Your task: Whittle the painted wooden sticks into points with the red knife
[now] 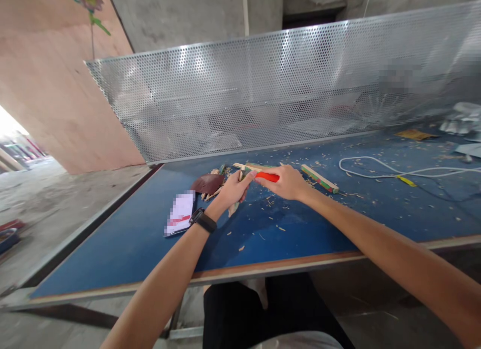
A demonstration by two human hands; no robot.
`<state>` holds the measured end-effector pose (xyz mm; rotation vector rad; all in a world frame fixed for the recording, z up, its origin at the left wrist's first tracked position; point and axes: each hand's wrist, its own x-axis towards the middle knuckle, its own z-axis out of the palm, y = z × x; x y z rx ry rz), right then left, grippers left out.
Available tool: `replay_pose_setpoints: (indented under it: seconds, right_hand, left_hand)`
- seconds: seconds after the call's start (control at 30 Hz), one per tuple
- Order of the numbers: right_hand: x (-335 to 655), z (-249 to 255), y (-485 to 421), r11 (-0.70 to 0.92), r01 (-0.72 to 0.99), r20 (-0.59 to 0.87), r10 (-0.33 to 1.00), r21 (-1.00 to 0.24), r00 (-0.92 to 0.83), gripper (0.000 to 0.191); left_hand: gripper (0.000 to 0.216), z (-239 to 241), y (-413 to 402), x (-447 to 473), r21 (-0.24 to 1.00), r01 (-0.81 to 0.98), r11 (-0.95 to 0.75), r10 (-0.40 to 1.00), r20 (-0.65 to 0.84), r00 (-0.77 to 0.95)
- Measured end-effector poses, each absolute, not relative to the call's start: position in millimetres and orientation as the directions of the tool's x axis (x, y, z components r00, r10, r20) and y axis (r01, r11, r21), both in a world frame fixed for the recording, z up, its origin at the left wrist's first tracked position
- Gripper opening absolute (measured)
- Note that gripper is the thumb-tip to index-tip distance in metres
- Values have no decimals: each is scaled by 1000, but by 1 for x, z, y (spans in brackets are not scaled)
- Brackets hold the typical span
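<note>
My right hand (pixel 287 181) is closed around a red-handled tool (pixel 267 177) that looks like a knife, its tip pointing left. My left hand (pixel 233 189) is closed on a small pale piece of wood (pixel 240 176) right at the tool's tip; a black watch (pixel 203 220) sits on that wrist. Both hands meet over the blue tabletop (pixel 150 239), among pale wood shavings (pixel 270 204). Behind the hands lie thin wooden sticks with coloured marks (pixel 319 178).
A dark reddish-brown leaf-like piece (pixel 207 183) and a white card or phone (pixel 180 214) lie left of my hands. A white cable (pixel 376 171) loops at right. A perforated metal screen (pixel 281 88) stands along the table's far edge. Concrete floor lies left.
</note>
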<state>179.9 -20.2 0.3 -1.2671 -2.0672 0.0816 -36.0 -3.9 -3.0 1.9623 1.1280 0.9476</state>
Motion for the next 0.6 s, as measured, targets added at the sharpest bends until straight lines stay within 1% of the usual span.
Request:
replay_pose_setpoints:
  seconds: [0.07, 0.17, 0.27, 0.37, 0.43, 0.53, 0.6]
  right_hand:
    - [177, 1, -23, 457, 820, 548, 807, -344, -221, 55]
    - [171, 0, -27, 388, 885, 594, 786, -256, -172, 53]
    - [165, 0, -29, 347, 910, 618, 773, -225, -142, 49]
    - [164, -1, -28, 344, 904, 613, 780, -254, -125, 49]
    - [167, -2, -25, 380, 875, 587, 797, -301, -144, 51]
    - [174, -3, -20, 480, 787, 536, 812, -388, -231, 57]
    - [178, -2, -18, 534, 735, 516, 805, -418, -291, 59]
  left_hand:
    - [52, 0, -5, -34, 839, 390, -380, 901, 240, 362]
    - [53, 3, -6, -30, 877, 361, -317, 928, 208, 308]
    - [55, 2, -7, -26, 902, 339, -266, 950, 185, 253]
    - [56, 0, -7, -26, 903, 343, -259, 956, 191, 221]
    - [56, -2, -6, -28, 894, 350, -278, 954, 214, 211]
    - [55, -4, -4, -31, 878, 375, -297, 948, 225, 224]
    - [55, -5, -3, -32, 872, 397, -287, 951, 210, 225]
